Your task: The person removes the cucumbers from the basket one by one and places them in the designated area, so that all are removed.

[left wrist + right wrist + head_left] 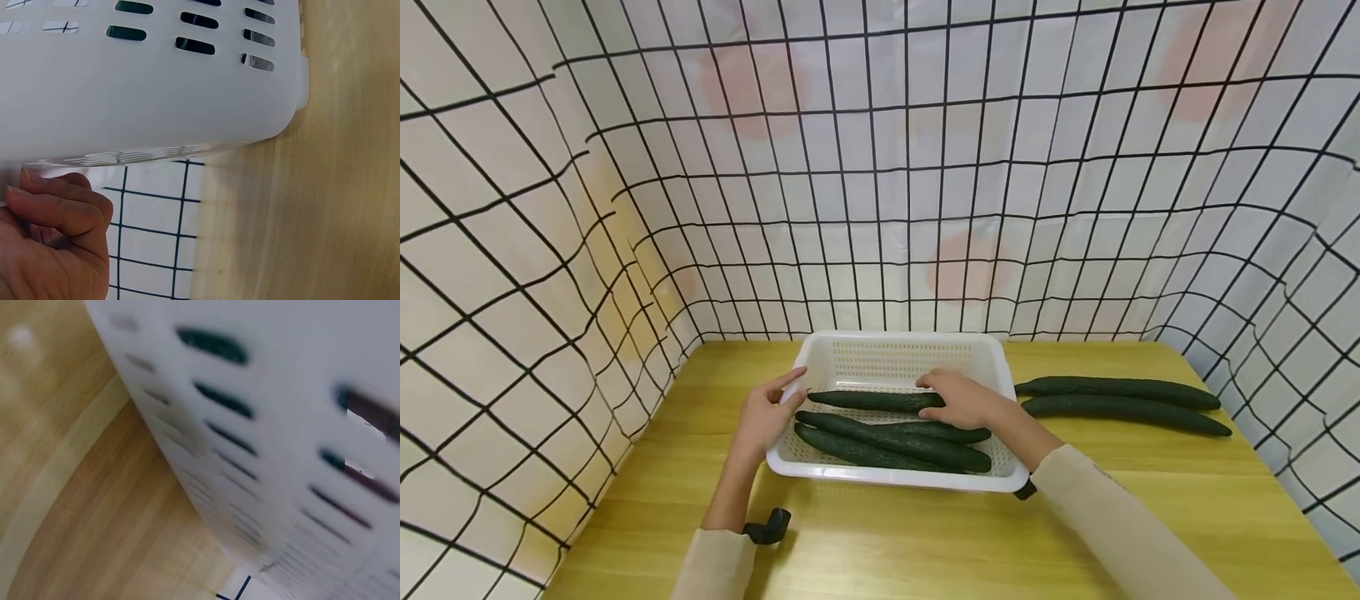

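A white plastic basket with slotted walls stands on the table, several dark green cucumbers lying inside it. My left hand pinches the basket's left rim; in the left wrist view the fingers of that hand are curled at the rim beside the slotted wall. Inside the basket, my right hand grips the right end of the rearmost cucumber, its thumb on the near side. The other cucumbers lie in front of that one. The right wrist view shows the slotted wall but not the hand.
Two more cucumbers lie side by side on the wooden table, right of the basket. A black wire grid with pale cloth behind it encloses the back and sides. A dark wrist-worn device sticks out by the left sleeve.
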`<state>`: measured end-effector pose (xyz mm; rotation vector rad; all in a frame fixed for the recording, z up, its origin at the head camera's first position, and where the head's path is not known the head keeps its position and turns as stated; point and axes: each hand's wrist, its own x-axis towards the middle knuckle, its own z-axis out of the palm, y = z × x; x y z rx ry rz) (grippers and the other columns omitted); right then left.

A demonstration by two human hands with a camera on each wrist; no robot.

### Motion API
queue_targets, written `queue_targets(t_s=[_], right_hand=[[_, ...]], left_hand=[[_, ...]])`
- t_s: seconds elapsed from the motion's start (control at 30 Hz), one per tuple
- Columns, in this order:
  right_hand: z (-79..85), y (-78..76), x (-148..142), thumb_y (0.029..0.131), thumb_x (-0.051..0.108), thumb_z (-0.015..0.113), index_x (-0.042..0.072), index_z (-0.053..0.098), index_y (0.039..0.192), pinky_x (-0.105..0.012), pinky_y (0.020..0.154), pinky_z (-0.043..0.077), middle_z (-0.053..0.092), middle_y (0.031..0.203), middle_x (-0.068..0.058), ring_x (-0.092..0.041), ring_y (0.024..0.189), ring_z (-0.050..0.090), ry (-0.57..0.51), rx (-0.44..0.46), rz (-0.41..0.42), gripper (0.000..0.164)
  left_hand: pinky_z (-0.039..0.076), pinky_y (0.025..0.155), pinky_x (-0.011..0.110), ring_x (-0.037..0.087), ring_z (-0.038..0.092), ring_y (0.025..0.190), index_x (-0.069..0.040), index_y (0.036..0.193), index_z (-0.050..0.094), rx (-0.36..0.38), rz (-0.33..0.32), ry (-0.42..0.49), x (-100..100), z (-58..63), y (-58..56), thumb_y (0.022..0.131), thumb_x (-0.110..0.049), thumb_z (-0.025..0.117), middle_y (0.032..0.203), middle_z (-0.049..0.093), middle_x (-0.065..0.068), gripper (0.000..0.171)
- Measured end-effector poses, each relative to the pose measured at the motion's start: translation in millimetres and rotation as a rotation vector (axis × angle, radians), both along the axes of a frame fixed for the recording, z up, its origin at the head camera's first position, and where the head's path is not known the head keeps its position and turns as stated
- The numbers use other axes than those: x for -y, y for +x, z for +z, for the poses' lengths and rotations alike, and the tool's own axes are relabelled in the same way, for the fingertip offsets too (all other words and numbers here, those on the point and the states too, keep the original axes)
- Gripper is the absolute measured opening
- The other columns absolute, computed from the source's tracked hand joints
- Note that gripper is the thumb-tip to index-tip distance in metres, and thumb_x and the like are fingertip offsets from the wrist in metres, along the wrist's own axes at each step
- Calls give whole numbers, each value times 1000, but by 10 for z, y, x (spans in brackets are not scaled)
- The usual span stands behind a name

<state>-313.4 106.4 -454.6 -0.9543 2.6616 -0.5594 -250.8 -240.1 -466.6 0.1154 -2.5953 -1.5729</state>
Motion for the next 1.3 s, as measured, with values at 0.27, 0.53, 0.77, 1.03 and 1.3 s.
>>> queue_targets(t_s=[0.27,0.53,0.77,1.03,1.3], right_hand=[[0,-3,17,106,32,57,-1,47,151,-52,110,45,54,147,-20,-37,135,53,111,58,-2,57],[-43,-27,28,105,28,60,4,62,136,-47,100,52,64,130,-13,-30,118,63,98,50,25,39],[-34,-16,12,105,24,60,6,58,130,-47,96,51,61,125,-13,-27,111,62,63,51,-4,30],[-14,10,13,106,23,54,4,54,140,-51,103,49,59,138,-16,-33,124,59,31,25,-18,40],[-2,52,2,102,44,61,17,62,135,-48,94,54,67,131,-7,-24,111,67,-23,-38,-35,43]], left_hand=[[51,56,32,16,52,61,-32,142,64,1,-11,9,-7,7,-5,101,-28,66,82,65,11,42],[47,55,31,15,47,58,-32,141,64,0,-9,-4,4,28,9,100,-27,66,74,58,6,41],[45,53,30,15,44,56,-33,140,65,-9,-13,5,-5,32,12,100,-27,67,71,55,4,41],[45,53,29,15,44,56,-32,140,65,-11,-11,3,-18,26,11,100,-27,68,70,55,4,41],[42,53,28,15,43,58,-32,142,64,-2,-6,-13,-18,41,16,101,-29,67,74,56,5,41]])
